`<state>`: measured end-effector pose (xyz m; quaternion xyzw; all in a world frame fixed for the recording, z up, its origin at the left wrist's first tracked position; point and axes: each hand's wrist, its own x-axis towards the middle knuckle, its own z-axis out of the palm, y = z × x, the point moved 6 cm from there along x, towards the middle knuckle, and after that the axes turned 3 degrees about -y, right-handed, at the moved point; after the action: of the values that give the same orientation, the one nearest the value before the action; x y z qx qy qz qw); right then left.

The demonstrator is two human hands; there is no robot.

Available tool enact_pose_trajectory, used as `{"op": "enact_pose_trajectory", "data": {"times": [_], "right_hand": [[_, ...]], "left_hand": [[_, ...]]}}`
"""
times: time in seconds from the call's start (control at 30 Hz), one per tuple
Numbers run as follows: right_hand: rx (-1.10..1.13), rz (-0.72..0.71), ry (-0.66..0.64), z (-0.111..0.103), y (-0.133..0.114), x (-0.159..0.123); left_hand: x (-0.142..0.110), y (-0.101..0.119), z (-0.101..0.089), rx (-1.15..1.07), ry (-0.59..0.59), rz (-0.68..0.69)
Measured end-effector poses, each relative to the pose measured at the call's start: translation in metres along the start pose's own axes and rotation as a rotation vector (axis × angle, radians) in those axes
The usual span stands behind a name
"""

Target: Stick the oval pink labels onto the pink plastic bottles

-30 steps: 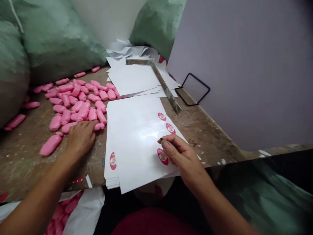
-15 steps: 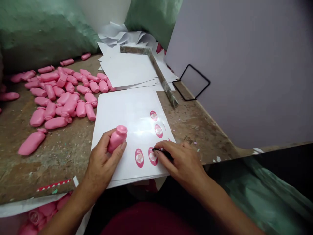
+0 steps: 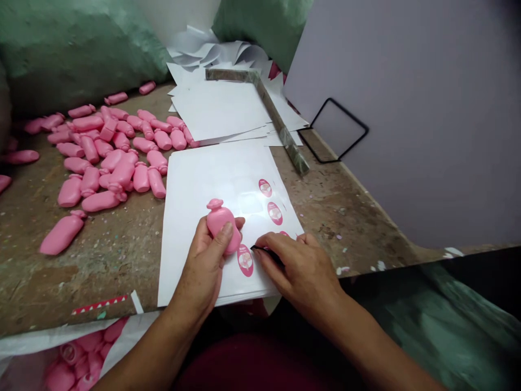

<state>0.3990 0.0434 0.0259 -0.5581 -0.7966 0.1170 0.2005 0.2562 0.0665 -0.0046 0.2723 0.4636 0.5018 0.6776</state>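
My left hand [image 3: 207, 255] is wrapped round a small pink bottle [image 3: 222, 225], its flared neck up and its broad face toward me. It hovers over a white sticker sheet [image 3: 195, 190] that bears a few oval pink-and-white labels. One label [image 3: 245, 260] lies just below the bottle. My right hand [image 3: 299, 266] pinches a slim black pointed tool [image 3: 266, 252], its tip by that label's right side. The fingers hide most of the tool, so its kind is unclear. Whether a label clings to it cannot be seen. Two more labels [image 3: 274, 213] lie farther up the sheet.
Many pink bottles [image 3: 122, 168] are heaped on the worn table [image 3: 134, 239] at left. Loose white papers [image 3: 223, 103] lie behind the sheet, under an angled metal bar [image 3: 280, 122]. A black wire frame [image 3: 336, 130] stands by a grey panel [image 3: 415, 108]. A bag of bottles [image 3: 85, 353] hangs below.
My left hand has brought the bottle right, toward the labels, and turned its face up. My right hand stays low over the sheet; the label under its tool is no longer visible. The view shifted slightly.
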Motion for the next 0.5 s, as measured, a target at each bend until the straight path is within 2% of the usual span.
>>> {"op": "enact_pose_trajectory", "data": {"times": [0.27,0.5], "right_hand": [[-0.091,-0.018,0.047,0.0009,-0.0049,-0.0001],[-0.025,0.031,0.003,0.0035,-0.0020,0.0049]], "left_hand": [[0.0021,-0.0029,-0.0011,-0.094,-0.033,-0.061],[0.0032,-0.0015,0.0003,-0.126,-0.043,-0.085]]}}
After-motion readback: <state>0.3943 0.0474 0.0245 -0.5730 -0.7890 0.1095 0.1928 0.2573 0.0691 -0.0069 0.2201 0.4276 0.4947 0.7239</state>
